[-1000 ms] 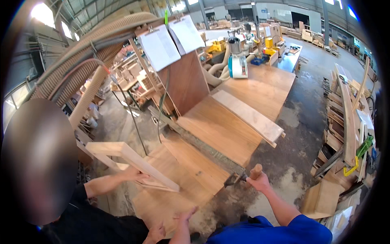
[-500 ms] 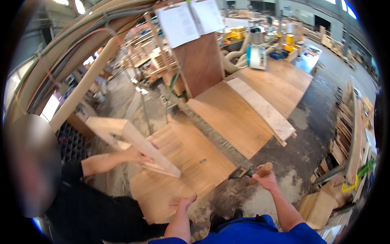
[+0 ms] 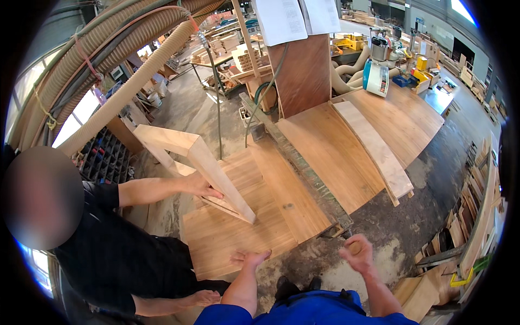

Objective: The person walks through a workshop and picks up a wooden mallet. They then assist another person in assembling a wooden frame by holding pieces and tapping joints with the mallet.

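My right hand (image 3: pixel 359 255) is closed around a wooden handle (image 3: pixel 355 247) at the near end of the bench's metal screw fitting (image 3: pixel 341 225); only the handle's rounded end shows. At the near edge of a wooden benchtop (image 3: pixel 216 260), my left hand (image 3: pixel 250 258) is open, thumb and fingers apart. Whether it touches the wood, I cannot tell. Just beyond it, a pale wooden frame (image 3: pixel 219 173) stands tilted on the benchtop. A co-worker's hand (image 3: pixel 203 186) holds that frame by one bar.
The co-worker in a black shirt (image 3: pixel 119 249) stands close at my left. A long pale board (image 3: pixel 374 149) lies across the farther bench (image 3: pixel 325 151). Papers (image 3: pixel 279 19) hang on an upright brown panel (image 3: pixel 300 76). Offcuts (image 3: pixel 460 216) are stacked at right; hoses (image 3: pixel 130 81) hang upper left.
My view has shifted, so the bench sits farther right. My right hand has turned with the handle, whose end now faces me. The co-worker's second hand has come into sight beside my left forearm.
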